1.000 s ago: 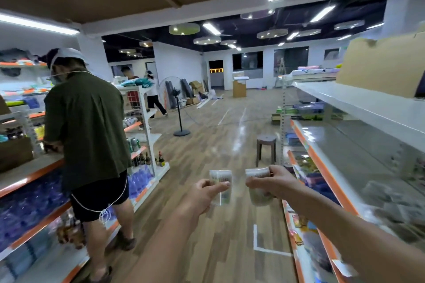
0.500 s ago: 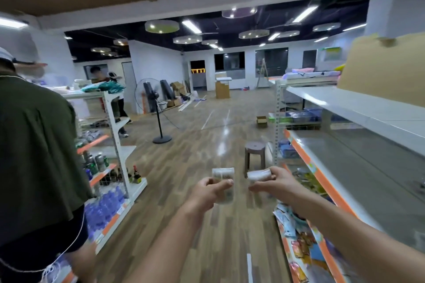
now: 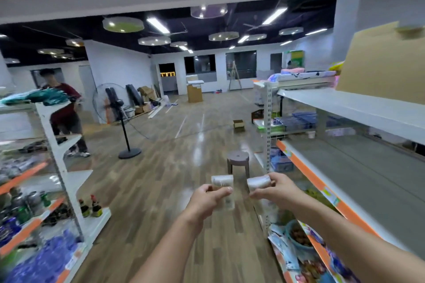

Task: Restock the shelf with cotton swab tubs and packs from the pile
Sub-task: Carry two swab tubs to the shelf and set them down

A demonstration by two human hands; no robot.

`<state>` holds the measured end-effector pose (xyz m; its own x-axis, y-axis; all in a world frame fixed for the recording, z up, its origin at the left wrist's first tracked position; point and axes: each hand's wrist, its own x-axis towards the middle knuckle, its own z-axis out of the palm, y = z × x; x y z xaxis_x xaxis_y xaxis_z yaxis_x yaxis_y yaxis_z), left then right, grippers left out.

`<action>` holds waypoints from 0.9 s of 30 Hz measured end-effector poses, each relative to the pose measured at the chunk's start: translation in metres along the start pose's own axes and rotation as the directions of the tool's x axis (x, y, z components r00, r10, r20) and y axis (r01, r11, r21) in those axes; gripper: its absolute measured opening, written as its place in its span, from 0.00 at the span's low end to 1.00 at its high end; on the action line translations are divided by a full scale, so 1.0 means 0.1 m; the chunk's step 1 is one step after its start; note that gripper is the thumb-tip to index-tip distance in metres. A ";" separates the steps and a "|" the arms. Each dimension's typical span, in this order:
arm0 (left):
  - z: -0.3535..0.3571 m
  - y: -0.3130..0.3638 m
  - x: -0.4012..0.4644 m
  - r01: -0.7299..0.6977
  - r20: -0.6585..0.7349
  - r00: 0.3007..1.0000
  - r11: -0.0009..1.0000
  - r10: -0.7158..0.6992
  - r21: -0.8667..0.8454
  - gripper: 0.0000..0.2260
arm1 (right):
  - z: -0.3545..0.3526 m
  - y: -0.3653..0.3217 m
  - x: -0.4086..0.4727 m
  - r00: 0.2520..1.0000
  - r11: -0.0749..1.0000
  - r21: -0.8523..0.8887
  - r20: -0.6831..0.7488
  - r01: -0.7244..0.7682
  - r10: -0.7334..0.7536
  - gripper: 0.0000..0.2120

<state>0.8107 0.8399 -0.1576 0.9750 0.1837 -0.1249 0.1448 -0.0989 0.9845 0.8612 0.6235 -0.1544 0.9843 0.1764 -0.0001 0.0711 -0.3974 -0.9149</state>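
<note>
The view is turning right, away from the aisle worker, so the grey metal shelf [image 3: 358,167] on the right is coming near for stocking. Two clear round cotton swab tubs are being carried: the left hand [image 3: 208,200] is pinching one tub [image 3: 222,182], the right hand [image 3: 277,189] is gripping the other tub [image 3: 258,182], fingers curled.

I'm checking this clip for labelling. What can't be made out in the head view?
- Left pack: label blurred; lower part behind left hand.
- Right pack: print unreadable, end covered by right hand.
- Bare grey shelf: cut off by the right edge.
- The pile: out of frame.
</note>
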 end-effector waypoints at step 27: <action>0.96 0.65 5.25 -0.059 0.291 0.956 0.996 0.037 0.067 0.28 | -0.94 0.31 4.72 0.967 0.992 -0.087 -0.244 -0.092 0.068 0.21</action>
<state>1.3487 0.8358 -0.1708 0.9865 -0.1128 -0.1184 0.0976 -0.1748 0.9798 1.3434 0.6099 -0.1445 0.9964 -0.0764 0.0358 -0.0061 -0.4884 -0.8726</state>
